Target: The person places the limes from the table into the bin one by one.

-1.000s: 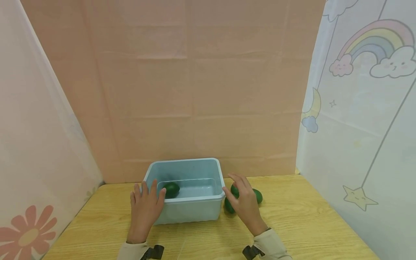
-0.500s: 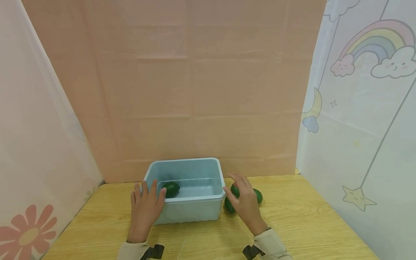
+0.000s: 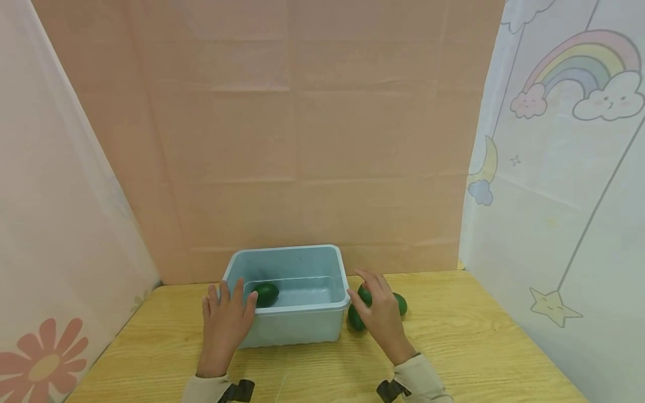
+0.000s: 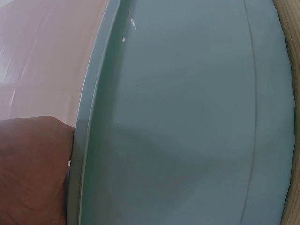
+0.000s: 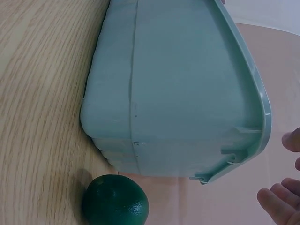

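Observation:
A light blue plastic bin (image 3: 297, 327) stands on the wooden table, with one dark green oval fruit (image 3: 266, 294) lying inside at its left. My left hand (image 3: 224, 326) is at the bin's front left corner, fingers spread over the rim, as the left wrist view shows close up against the rim (image 4: 83, 122). To the bin's right sit 3 similar fruits: a front one (image 3: 356, 319), a rear one (image 3: 365, 294) and a right one (image 3: 401, 304), partly hidden by my right hand (image 3: 381, 316). That hand hovers over them with relaxed fingers, holding nothing.
The wooden table (image 3: 453, 347) extends to both sides and in front of the bin. A brown paper-like backdrop (image 3: 312, 140) rises right behind it. Patterned white sheets flank the table, the left sheet (image 3: 60, 196) with a flower, the right sheet (image 3: 554, 224) with a rainbow.

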`<state>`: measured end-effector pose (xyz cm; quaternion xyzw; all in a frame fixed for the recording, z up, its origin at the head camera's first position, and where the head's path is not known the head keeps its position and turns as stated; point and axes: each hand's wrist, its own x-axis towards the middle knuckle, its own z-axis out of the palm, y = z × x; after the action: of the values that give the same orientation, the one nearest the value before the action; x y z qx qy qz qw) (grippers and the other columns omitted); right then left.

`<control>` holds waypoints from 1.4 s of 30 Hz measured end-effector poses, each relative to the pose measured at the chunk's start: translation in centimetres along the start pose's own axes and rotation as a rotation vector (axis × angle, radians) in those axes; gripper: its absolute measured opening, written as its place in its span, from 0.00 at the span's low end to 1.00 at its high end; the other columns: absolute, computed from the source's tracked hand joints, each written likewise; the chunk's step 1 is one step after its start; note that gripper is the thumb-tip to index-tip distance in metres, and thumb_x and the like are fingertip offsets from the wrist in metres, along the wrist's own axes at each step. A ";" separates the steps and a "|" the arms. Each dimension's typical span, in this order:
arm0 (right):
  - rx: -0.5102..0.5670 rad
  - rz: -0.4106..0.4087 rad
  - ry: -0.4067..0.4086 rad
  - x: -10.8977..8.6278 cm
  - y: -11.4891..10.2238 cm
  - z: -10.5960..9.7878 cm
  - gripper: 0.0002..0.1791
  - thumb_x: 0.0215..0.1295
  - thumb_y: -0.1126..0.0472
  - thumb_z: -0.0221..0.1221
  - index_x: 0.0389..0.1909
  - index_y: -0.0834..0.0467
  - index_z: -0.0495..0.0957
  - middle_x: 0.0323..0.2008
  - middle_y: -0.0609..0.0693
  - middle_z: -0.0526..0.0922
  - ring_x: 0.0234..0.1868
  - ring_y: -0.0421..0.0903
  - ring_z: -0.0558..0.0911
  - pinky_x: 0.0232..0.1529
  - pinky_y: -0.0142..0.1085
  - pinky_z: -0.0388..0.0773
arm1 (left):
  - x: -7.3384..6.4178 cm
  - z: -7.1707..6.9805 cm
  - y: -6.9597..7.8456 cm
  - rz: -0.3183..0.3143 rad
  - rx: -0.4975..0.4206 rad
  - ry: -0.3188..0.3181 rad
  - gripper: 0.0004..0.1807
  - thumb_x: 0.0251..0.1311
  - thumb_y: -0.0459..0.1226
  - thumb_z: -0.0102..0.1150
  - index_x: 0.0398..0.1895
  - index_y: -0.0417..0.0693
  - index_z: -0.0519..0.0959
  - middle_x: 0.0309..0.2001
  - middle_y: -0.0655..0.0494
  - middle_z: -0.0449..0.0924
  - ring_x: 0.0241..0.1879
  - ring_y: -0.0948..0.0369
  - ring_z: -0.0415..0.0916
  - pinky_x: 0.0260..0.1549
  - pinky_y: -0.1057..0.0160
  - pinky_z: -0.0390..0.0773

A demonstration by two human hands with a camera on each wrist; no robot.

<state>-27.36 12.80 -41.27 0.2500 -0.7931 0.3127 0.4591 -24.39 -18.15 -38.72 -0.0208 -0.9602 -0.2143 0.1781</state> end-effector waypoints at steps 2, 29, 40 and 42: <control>0.006 -0.001 0.003 0.0 0.1 0.0 0.27 0.53 0.68 0.74 0.55 0.62 0.78 0.45 0.58 0.80 0.37 0.51 0.83 0.35 0.44 0.84 | 0.0 0.0 0.0 0.000 -0.001 0.000 0.33 0.78 0.50 0.40 0.72 0.32 0.62 0.69 0.17 0.51 0.71 0.22 0.36 0.65 0.26 0.40; 0.006 0.017 0.023 -0.1 0.5 0.0 0.26 0.52 0.68 0.74 0.54 0.63 0.79 0.46 0.61 0.81 0.37 0.51 0.83 0.34 0.43 0.84 | 0.0 0.1 -0.1 0.003 0.005 0.014 0.32 0.78 0.49 0.41 0.72 0.32 0.63 0.69 0.17 0.52 0.70 0.22 0.38 0.64 0.25 0.42; -0.005 0.022 0.017 0.0 0.7 0.0 0.27 0.52 0.68 0.75 0.54 0.63 0.79 0.47 0.61 0.80 0.37 0.53 0.84 0.35 0.43 0.85 | 0.1 0.1 -0.2 -0.009 -0.009 -0.004 0.33 0.78 0.50 0.39 0.72 0.32 0.62 0.70 0.18 0.50 0.71 0.23 0.36 0.65 0.26 0.40; 0.000 0.026 0.014 0.0 0.7 0.0 0.27 0.52 0.69 0.75 0.54 0.63 0.78 0.47 0.61 0.80 0.37 0.53 0.84 0.35 0.43 0.85 | 0.1 0.1 -0.2 -0.009 -0.011 -0.007 0.33 0.78 0.50 0.39 0.72 0.32 0.62 0.70 0.18 0.50 0.71 0.23 0.35 0.65 0.26 0.40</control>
<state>-27.83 13.32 -41.49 0.2375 -0.7932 0.3202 0.4604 -24.55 -18.27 -38.82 -0.0181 -0.9597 -0.2203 0.1738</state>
